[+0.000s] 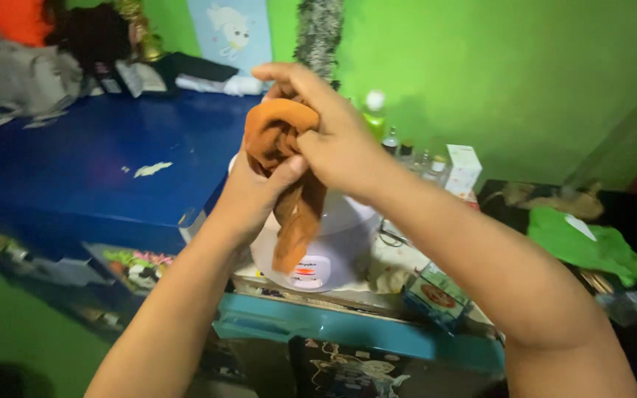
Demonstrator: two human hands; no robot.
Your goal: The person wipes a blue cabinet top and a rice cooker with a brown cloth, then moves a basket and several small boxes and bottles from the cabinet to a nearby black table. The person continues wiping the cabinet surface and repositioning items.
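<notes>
White rice cooker (318,258) directly beneath, bottles (407,151) at two o'clock, green cloth (584,243) at three. Left hand (248,195) and right hand (329,140) raised, both clenched around orange cloth (289,177), hanging down centre.

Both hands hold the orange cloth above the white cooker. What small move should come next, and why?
Probably the right hand should draw the hanging end of the orange cloth upward. The left hand pinches it below the bunched top, and the loose tail dangles in front of the white cooker.

Orange cloth (289,169) between both hands (296,158)
</notes>
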